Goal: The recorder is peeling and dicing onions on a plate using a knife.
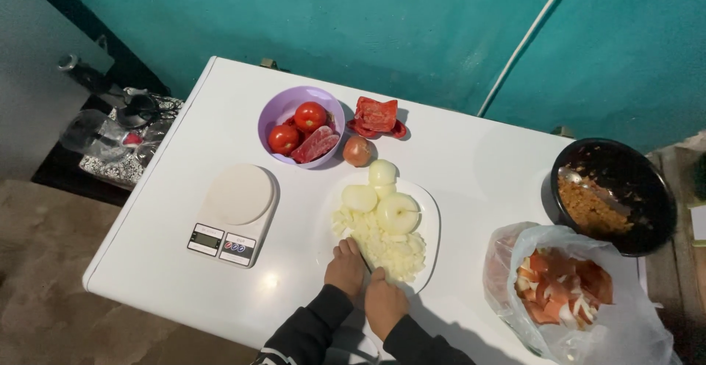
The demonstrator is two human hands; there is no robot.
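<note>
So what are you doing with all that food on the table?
A person is chopping peeled white onions on a white plate. The left hand and right hand meet at a knife beside the pile of diced onion. Behind stand a purple bowl of red tomatoes, a white kitchen scale and a clear plastic bag of scraps.

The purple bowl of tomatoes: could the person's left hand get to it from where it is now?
Probably yes. The left hand rests at the near edge of the white plate, and the purple bowl sits beyond it, open-topped. Only low onion pieces lie between.
</note>
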